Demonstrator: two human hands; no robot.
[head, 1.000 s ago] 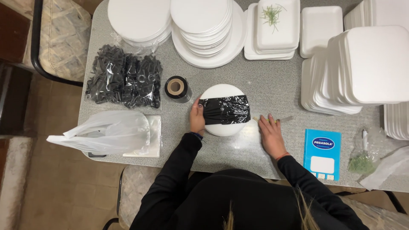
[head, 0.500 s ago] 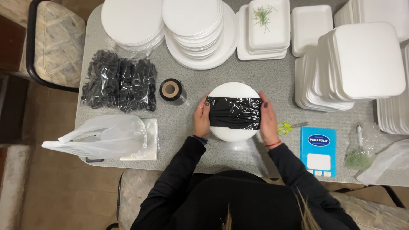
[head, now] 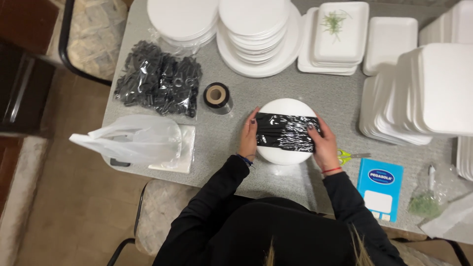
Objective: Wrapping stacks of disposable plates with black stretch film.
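Observation:
A round white foam plate (head: 286, 111) lies on the grey table (head: 340, 101) right in front of me. A band of shiny black film (head: 286, 131) is stretched across its middle. My left hand (head: 248, 135) presses against the plate's left edge at the end of the black band. On the opposite side my right hand (head: 323, 143) holds the plate's right edge, fingers over the film's other end. Both hands grip the wrapped plate between them.
A black tape roll (head: 217, 96) and a bag of black pieces (head: 160, 84) lie left of the plate. Stacks of round white plates (head: 256, 29) and rectangular foam trays (head: 433, 93) fill the back and right. Scissors (head: 351, 156), a blue packet (head: 380, 187) and a clear plastic bag (head: 133, 138) lie nearby.
My right hand has moved from the bare table onto the plate's right edge. Both hands now hold the plate, and the view has shifted slightly.

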